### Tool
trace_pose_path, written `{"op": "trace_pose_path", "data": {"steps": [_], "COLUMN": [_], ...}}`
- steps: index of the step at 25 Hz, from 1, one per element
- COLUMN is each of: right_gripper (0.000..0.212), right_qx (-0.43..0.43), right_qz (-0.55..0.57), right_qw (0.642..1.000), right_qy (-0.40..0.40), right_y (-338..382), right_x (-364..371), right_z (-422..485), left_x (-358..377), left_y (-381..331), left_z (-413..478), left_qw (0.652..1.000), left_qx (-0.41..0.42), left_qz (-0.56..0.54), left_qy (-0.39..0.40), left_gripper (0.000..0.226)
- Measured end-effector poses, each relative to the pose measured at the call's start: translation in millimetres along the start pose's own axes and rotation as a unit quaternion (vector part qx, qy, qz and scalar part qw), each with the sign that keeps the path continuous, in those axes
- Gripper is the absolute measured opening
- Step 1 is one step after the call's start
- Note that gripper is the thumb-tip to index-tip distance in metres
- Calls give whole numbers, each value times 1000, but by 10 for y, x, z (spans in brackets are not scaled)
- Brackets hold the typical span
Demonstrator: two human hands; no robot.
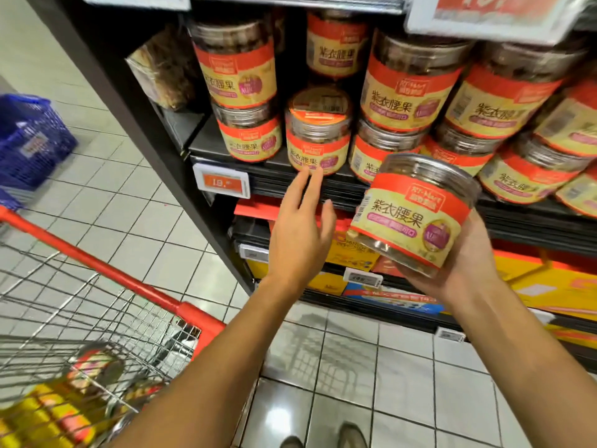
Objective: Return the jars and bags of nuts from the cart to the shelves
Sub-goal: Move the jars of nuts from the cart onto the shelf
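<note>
My right hand (465,253) grips a clear plastic jar of nuts (416,215) with a red and cream label from below, tilted, in front of the shelf. My left hand (298,227) reaches up with straight fingers, its fingertips at the bottom of a single jar (318,137) standing at the shelf's front edge (277,179). Several identical jars are stacked two high on the shelf around it. The wire cart (97,318) with a red handle is at lower left; a jar (97,367) and yellow bags (38,415) lie blurred inside it.
A blue basket (32,140) sits on the tiled floor at far left. Price tags hang on the shelf edges (221,181). Yellow and orange boxes (549,279) fill the lower shelf. A bag of nuts (164,69) leans at the shelf's left end. My shoes (323,439) show at the bottom.
</note>
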State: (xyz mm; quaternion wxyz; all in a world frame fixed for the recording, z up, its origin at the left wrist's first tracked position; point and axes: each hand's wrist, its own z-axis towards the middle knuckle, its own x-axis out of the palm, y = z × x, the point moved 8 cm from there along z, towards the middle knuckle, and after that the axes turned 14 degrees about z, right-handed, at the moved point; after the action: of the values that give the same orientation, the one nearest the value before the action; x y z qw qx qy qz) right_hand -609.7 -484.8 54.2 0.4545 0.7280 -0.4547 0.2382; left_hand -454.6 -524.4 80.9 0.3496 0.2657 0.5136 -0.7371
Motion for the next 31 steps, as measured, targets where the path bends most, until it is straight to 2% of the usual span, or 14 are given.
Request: {"op": "trace_pose_path", "data": {"steps": [2,3,5,6,8,10,11,14,15,19,23,25,29,31], "right_gripper": [59,61,64,67,79,86,80,47,42,38,46,54,64,64], "right_qx": [-8,-10,-20,-30,-39,-80,-123,-323,-344,-290,-296,-296,-302,-303], "right_qz": [-17,-34,-88,-127,-215,-260,-265,-256,-253,-259,-283,-305,-318,-341], "right_qw": [1000,999,996,991,974,954,946,906,896,902,900,896,892,884], "right_qy": [4,8,23,30,62,122,142,100,121,189,151,129,107,101], "right_y": [-2,-23,-88,-107,-125,-70,-10,213,179,-8,56,89,132,116], "right_x": [105,192,442,574,831,1068,1128,1013,1016,1134,1163,1128,1087,1116], "right_z": [7,3,-18,-19,-29,-78,-126,-397,-471,-370,-101,-3,45,82], "left_x": [-262,-348,-397,-435,-556,-700,-743,-878,-885,-708,-426,-415,-731,-665], "left_y": [38,28,-176,-291,-382,-334,-291,-292,-339,-362,-262,-225,-112,-82], "left_z": [9,5,0,9,60,170,222,388,458,699,809,794,499,462], "left_qw": [995,981,933,927,937,941,942,951,953,964,980,990,983,985], "left_qx": [-64,-103,-108,-81,-55,-53,-53,-53,-43,-75,-81,-55,36,50], "left_qz": [-71,-162,-336,-353,-338,-335,-332,-280,-260,-179,-150,-118,-122,-137], "left_qy": [-38,-23,70,93,73,13,-19,-123,-149,-184,-103,-62,-131,-89], "left_gripper": [29,28,32,40,66,71,70,82,86,97,91,84,56,48]}}
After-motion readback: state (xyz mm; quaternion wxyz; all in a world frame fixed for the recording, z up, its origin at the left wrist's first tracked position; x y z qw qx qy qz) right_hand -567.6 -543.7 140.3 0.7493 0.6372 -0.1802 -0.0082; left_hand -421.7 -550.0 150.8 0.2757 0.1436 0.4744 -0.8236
